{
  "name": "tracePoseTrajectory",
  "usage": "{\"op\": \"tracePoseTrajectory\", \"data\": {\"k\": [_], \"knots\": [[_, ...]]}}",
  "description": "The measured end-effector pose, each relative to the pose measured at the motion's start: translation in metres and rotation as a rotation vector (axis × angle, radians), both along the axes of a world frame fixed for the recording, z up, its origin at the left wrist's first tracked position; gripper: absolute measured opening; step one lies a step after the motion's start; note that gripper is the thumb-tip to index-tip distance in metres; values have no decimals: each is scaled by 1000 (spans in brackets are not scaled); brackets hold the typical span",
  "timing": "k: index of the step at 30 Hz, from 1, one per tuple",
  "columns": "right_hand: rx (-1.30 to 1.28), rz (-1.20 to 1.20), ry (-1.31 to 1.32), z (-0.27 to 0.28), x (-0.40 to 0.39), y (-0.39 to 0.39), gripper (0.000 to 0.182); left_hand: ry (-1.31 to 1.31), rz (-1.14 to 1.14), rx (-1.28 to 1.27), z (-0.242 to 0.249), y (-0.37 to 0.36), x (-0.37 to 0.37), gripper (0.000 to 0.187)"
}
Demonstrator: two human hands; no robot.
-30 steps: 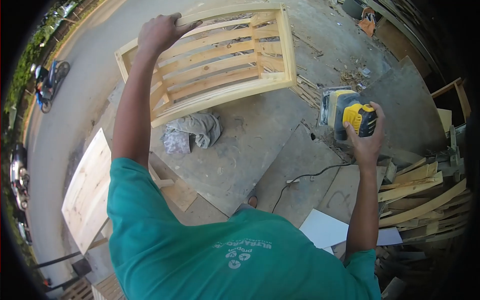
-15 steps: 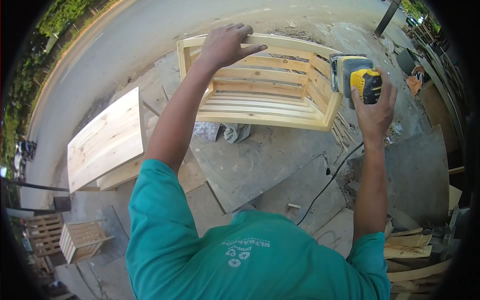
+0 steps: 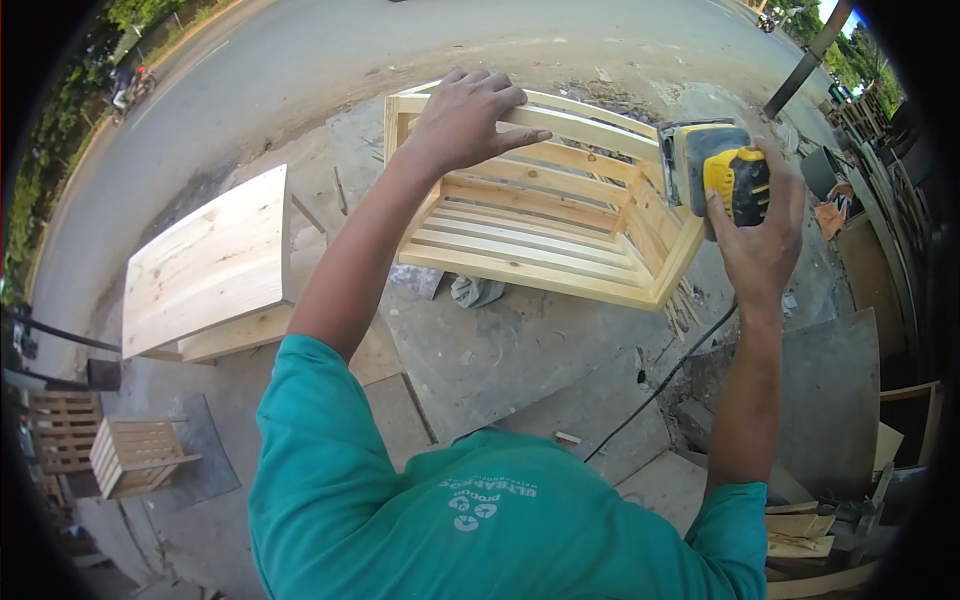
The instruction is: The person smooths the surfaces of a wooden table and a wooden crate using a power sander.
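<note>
A pale slatted wooden crate (image 3: 530, 272), open on the side facing me, stands in front of me on the slab. My left hand (image 3: 462, 125) grips its top rail near the left end, fingers over the far edge and thumb stretched along the wood. In my right hand (image 3: 762, 240) is a yellow and black electric sander (image 3: 722, 165). Its flat pad is turned toward the crate's right end and lies against or close beside the frame there; exact contact is hard to make out. A dark cord (image 3: 665, 385) runs down from my right hand's side.
A wooden table-like piece (image 3: 215, 260) stands to the left, with a small slatted crate (image 3: 135, 455) below it. Crumpled cloth (image 3: 477, 291) lies under the big crate. Boards and scrap wood (image 3: 800, 530) crowd the right. A road (image 3: 330, 50) passes beyond, with a pole (image 3: 800, 75).
The crate's lower right corner has swung down and toward me, so it sits more slanted. The sander and right hand have moved slightly down. My left hand keeps its hold; the view has shifted.
</note>
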State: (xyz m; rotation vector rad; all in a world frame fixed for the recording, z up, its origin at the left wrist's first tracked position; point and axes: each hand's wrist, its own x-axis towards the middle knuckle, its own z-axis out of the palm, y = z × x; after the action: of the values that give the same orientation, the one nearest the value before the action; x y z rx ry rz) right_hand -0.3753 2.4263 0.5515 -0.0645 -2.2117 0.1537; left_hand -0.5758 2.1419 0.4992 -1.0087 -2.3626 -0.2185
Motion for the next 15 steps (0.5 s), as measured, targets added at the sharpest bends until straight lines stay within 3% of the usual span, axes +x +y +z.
{"op": "tracePoseTrajectory", "data": {"k": [5, 8, 10, 11, 12, 14, 15], "knots": [[-27, 26, -137, 32, -10, 3, 72, -56, -128, 33, 8, -16, 4, 59], [-75, 65, -240, 47, -17, 10, 73, 78, -124, 331, 9, -53, 1, 53], [-68, 75, -267, 50, -22, 15, 73, -1, -115, 814, -7, -98, -13, 39], [-87, 93, -284, 51, -24, 19, 74, -108, -109, 1177, -34, -124, -22, 36], [-106, 112, -298, 52, -25, 19, 74, -100, 118, 1397, -66, -147, -25, 33], [-108, 93, -310, 51, -20, 16, 71, -124, 655, 1475, -189, -182, -34, 36], [-110, 90, -310, 49, -18, 15, 71, -273, 815, 1197, -245, -181, -19, 47]]}}
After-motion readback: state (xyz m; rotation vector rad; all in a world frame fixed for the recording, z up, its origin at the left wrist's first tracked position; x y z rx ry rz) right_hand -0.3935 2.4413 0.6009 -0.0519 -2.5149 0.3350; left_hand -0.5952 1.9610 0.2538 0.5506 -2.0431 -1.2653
